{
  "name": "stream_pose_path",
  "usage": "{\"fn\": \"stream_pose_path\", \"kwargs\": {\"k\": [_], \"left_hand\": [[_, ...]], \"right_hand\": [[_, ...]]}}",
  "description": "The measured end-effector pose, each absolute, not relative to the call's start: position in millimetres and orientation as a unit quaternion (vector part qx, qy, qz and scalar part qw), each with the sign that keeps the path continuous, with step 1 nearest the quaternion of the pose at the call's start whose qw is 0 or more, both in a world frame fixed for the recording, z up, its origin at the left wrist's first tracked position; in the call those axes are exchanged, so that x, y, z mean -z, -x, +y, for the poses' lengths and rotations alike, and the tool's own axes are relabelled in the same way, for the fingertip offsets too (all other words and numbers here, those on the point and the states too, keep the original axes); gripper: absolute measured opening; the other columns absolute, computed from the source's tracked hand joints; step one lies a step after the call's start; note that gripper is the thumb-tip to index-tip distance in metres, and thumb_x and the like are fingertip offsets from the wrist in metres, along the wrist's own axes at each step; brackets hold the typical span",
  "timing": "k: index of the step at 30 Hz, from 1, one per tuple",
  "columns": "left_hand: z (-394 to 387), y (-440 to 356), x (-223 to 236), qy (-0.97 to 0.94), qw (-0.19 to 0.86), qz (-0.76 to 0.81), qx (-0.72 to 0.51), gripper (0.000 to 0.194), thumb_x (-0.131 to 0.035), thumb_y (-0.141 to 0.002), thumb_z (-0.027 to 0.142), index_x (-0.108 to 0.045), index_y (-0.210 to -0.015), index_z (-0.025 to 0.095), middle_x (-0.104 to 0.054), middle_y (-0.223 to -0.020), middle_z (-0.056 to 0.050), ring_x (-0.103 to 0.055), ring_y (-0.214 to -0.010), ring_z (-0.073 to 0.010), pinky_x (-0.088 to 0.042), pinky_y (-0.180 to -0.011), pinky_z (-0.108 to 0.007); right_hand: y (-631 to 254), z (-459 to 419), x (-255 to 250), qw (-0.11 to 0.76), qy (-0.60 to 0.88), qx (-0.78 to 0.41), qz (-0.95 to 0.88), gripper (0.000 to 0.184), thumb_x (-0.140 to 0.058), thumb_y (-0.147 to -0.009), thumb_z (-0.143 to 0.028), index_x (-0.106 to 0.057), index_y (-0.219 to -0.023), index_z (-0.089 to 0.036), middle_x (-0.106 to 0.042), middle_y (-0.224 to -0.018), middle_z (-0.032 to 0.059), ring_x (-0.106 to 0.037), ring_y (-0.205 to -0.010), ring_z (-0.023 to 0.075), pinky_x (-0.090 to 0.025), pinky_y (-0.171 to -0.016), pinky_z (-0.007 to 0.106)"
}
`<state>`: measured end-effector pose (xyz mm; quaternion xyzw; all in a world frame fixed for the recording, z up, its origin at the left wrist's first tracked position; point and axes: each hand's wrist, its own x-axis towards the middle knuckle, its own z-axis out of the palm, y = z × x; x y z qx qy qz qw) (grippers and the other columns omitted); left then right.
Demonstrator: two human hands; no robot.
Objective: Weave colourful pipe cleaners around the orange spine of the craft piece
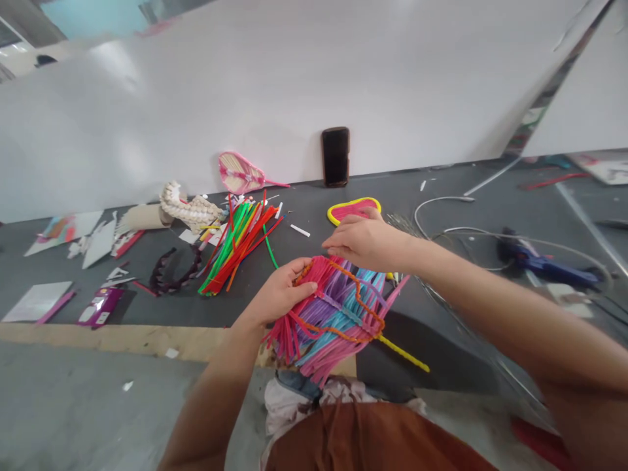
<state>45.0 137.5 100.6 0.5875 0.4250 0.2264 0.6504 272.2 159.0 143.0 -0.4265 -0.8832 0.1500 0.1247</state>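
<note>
My left hand (282,288) grips the upper left edge of a leaf-shaped pipe-cleaner craft (338,307). Its rows of red, purple, blue and pink pipe cleaners sit in a twisted orange outline, with loose ends fanning out below. A yellow twisted stem (405,353) sticks out at its lower right. Just over the top edge of the craft, my right hand (366,240) has its thumb and fingers drawn together; whatever lies between them is hidden. Behind that hand lies a yellow-rimmed pink piece (354,209), partly covered by it.
A bundle of coloured pipe cleaners (240,245) lies left of the craft, near a dark braided headband (176,271) and a purple packet (101,306). A phone (336,157) and a pink leaf shape (243,173) lean on the white panel. Right are wires and a blue glue gun (544,265).
</note>
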Motion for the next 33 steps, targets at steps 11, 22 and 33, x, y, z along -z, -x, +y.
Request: {"fn": "stream_pose_path", "kwargs": {"k": [11, 22, 33], "left_hand": [[134, -50, -101, -0.591, 0.655, 0.427, -0.199, 0.046, -0.069, -0.078, 0.025, -0.060, -0.123, 0.018, -0.067, -0.118, -0.007, -0.064, -0.101, -0.0227, -0.051, -0.083, -0.030], [137, -55, -94, -0.567, 0.671, 0.423, -0.222, 0.045, -0.067, -0.076, 0.021, -0.062, -0.121, 0.019, -0.069, -0.112, -0.005, -0.065, -0.097, -0.0216, -0.051, -0.083, -0.031], [135, -51, -79, -0.461, 0.705, 0.454, -0.290, 0.048, -0.073, -0.069, 0.020, -0.063, -0.117, 0.017, -0.072, -0.099, -0.004, -0.066, -0.080, -0.0176, -0.052, -0.074, -0.030]], "right_hand": [[-265, 171, -163, -0.034, 0.423, -0.180, -0.888, 0.022, -0.049, -0.080, -0.012, -0.064, -0.065, -0.019, -0.064, -0.062, -0.0025, -0.046, -0.057, 0.0106, -0.026, -0.070, 0.034], [-248, 153, -146, 0.069, 0.486, -0.057, -0.869, 0.026, -0.060, -0.076, -0.009, -0.061, -0.053, -0.020, -0.059, -0.060, 0.0050, -0.055, -0.085, 0.0260, -0.028, -0.091, 0.050], [-238, 119, -148, 0.017, 0.534, 0.039, -0.844, 0.022, -0.051, -0.080, -0.007, -0.067, -0.071, -0.018, -0.068, -0.065, 0.0096, -0.055, -0.069, 0.0238, -0.035, -0.079, 0.048]]}}
